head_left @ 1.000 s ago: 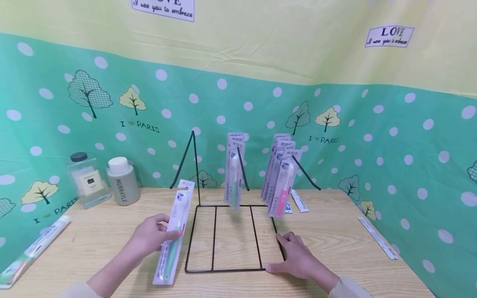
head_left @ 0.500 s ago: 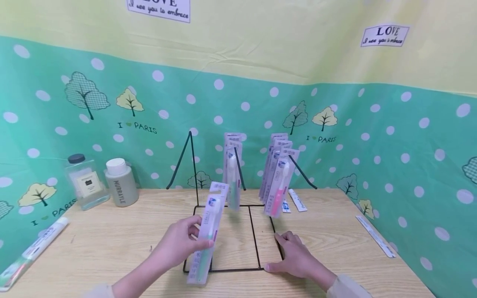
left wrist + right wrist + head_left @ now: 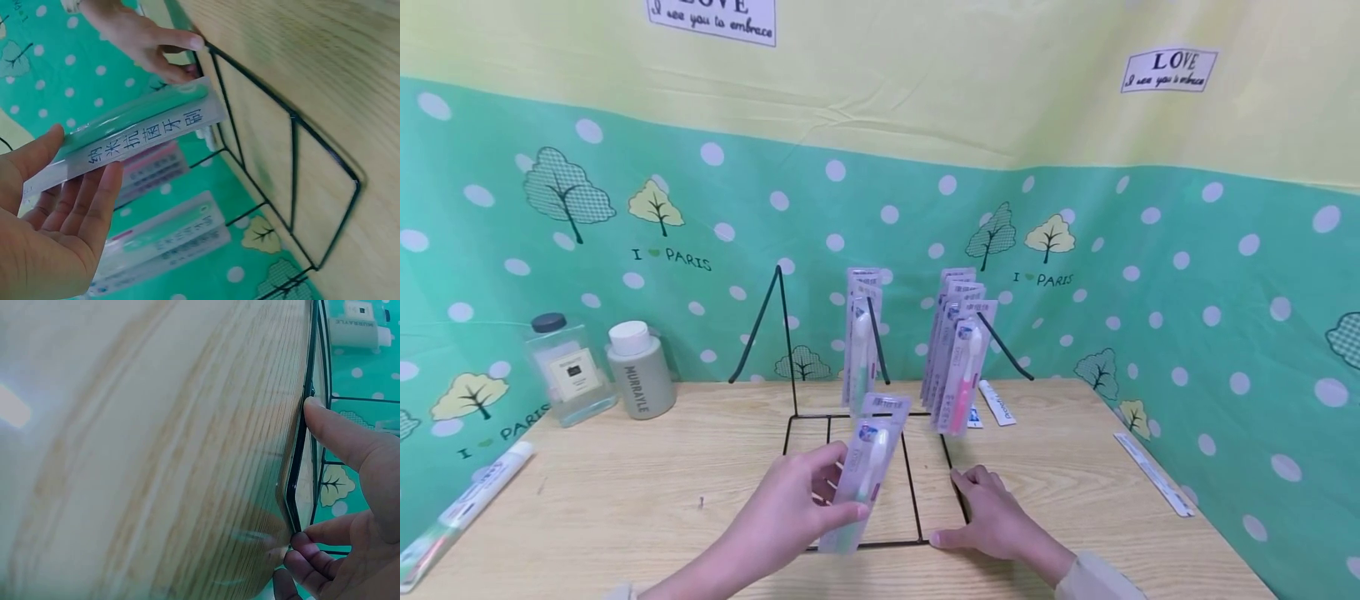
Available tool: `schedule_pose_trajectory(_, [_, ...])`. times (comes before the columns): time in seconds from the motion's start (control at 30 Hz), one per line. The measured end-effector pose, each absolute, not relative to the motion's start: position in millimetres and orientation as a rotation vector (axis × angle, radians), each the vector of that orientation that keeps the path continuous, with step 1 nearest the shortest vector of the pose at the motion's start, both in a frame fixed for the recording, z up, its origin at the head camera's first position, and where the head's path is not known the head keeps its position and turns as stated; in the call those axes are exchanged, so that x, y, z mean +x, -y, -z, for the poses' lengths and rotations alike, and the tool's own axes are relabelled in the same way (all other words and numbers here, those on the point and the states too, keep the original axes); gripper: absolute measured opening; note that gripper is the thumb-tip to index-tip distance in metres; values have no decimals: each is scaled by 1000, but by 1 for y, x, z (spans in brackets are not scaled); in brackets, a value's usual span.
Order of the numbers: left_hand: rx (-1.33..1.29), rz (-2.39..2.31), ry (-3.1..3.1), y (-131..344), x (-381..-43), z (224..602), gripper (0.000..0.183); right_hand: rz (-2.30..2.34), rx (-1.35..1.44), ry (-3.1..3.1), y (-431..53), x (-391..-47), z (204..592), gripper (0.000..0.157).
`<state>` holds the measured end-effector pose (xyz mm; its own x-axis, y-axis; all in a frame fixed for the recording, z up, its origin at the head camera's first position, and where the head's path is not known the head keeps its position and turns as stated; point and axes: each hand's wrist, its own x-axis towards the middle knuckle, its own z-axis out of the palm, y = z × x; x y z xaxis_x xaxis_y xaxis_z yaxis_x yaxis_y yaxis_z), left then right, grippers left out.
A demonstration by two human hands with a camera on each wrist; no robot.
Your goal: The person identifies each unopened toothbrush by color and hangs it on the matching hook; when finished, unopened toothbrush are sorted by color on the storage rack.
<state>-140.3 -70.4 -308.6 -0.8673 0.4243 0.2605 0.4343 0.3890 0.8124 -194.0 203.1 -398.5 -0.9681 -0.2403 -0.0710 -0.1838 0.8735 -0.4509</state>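
My left hand (image 3: 797, 498) pinches a packaged toothbrush (image 3: 871, 467) with a green handle between thumb and fingers. The pack tilts, its slotted top leaning right, above the base of a black wire display rack (image 3: 912, 479). In the left wrist view the toothbrush pack (image 3: 140, 125) shows its printed edge. At the rack's front right corner my right hand (image 3: 996, 518) grips the base wires, thumb on the front bar and fingers at the side bar. Green toothbrush packs (image 3: 862, 346) hang on the middle hook, and several packs with a pink one in front (image 3: 962, 371) hang on the right hook.
The rack's left hook (image 3: 755, 325) carries nothing. At the back left stand a glass bottle (image 3: 574, 371) and a grey bottle (image 3: 642, 375). A toothbrush pack (image 3: 463, 512) lies far left. Slim white packages (image 3: 997, 402) lie behind the rack; another white strip (image 3: 1153, 473) lies right.
My left hand has carried the green toothbrush pack rightward from the rack's left side to in front of the middle hook. My right hand stays on the rack's corner.
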Motion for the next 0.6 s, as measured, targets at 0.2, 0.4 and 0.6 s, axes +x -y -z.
schedule_pose_trajectory(0.2, [-788,1558,2574,64,-140,299,37,683,-322,-2927,-203,-194,400,104])
schedule_pose_trajectory(0.4, [-738,1606,2540,60,-143,296,45,678,-329,-2932,-202,-194,400,104])
schedule_pose_trajectory(0.6, [-728,1662,2510,58,-143,297,44,673,-331,-2936,-202,-193,399,103])
